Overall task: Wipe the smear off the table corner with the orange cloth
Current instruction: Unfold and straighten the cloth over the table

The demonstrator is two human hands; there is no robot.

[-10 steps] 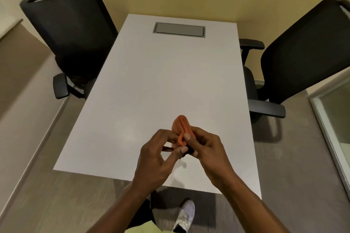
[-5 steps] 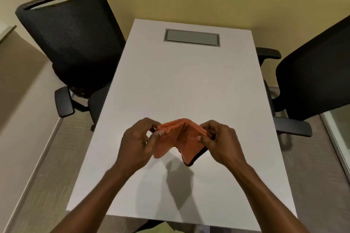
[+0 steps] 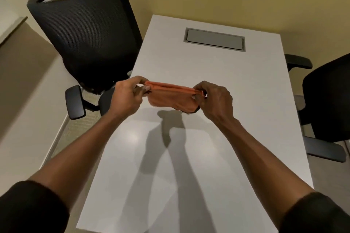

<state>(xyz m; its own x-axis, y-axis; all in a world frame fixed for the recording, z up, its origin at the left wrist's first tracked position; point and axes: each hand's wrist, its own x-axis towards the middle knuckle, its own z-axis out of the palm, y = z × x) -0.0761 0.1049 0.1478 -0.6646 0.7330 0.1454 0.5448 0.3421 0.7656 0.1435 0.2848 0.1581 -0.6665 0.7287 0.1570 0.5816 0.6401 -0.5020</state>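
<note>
Left chair (image 3: 89, 38): a black mesh-backed office chair is seen standing at the left side of the bench, its armrest turned toward the floor.
Left hand (image 3: 126, 96): held raised above the bench; the left end of the orange cloth is pinched between thumb and fingers (image 3: 140, 81).
Orange cloth (image 3: 170, 98): stretched level between the two hands, clear of the bench surface; the top edge is drawn taut and the rest hangs in a shallow fold, with a dark trim seen at the lower right edge. A shadow is cast on the bench below it.
Bench (image 3: 236, 81): a white rectangular top; a grey recessed panel (image 3: 214, 39) is set near the far end. No smear can be made out at any corner.
Right hand (image 3: 214, 98): raised level with the left; the right end of the cloth is gripped in closed fingers.
Right chair (image 3: 327, 100): a second black chair is partly seen at the right edge.
Sleeves: dark sleeves are seen at both forearms, bottom corners.
</note>
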